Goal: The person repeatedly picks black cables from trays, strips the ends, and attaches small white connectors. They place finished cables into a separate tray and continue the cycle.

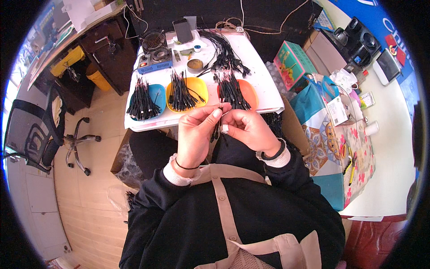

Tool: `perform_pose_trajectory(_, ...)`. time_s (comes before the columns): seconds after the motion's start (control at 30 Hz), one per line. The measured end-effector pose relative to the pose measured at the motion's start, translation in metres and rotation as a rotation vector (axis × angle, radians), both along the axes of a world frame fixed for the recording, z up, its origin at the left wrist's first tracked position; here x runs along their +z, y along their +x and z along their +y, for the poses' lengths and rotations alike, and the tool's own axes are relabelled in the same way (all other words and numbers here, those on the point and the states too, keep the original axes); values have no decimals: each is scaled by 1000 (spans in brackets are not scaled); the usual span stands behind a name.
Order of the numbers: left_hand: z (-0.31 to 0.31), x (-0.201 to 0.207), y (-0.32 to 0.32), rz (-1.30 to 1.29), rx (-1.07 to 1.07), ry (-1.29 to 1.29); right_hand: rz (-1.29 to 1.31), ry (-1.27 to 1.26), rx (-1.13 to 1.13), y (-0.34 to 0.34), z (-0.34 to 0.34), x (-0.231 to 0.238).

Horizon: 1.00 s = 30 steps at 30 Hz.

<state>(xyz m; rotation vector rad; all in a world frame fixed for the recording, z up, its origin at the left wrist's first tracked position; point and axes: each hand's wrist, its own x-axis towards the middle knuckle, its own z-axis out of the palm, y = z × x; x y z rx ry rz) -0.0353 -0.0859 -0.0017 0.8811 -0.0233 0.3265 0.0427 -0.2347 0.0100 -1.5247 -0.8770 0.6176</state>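
Note:
Just in front of the white table's near edge, my two hands meet with fingers pinched. Between my left hand point(197, 127) and my right hand point(251, 129) is a thin black cable point(217, 132) with fine bare wire ends pointing up; its lower part hangs below the fingers. Beyond them, bundles of short black cables with stripped, reddish ends lie across a blue tray point(160, 92), a yellow tray point(202, 88) and an orange tray point(251, 95). The orange tray is nearest to my right hand. Another heap of black cables point(226, 54) spreads over the back right of the table.
On the white table point(127, 121) stand a blue soldering station point(154, 67), a small fan point(154, 41), a round tin point(195, 66), a solder spool point(197, 48) and a phone point(182, 31). A patterned bag point(320, 143) is at right, an office chair point(40, 127) at left.

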Motion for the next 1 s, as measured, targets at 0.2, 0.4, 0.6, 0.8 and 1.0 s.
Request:
perform_pose_trajectory(0.2, -5, -1, -5, 6, 147, 219, -168, 82, -200, -3, -3, 18)
perform_pose_trajectory(0.4, -10, 0, -8, 6, 163, 335, -109, 290, -192, -3, 4, 22)
perform_pose_trajectory(0.6, -7, -2, -8, -32, -64, 32, 594, 415, -15, 2, 9, 8)
perform_pose_trajectory(0.8, 6, -3, -6, 14, -323, -25, 715, 287, 164, 18, 2, 3)
perform_pose_trajectory(1.0, 19, -18, 7, 223, -332, 222, 665, 154, 138, 42, 7, -21)
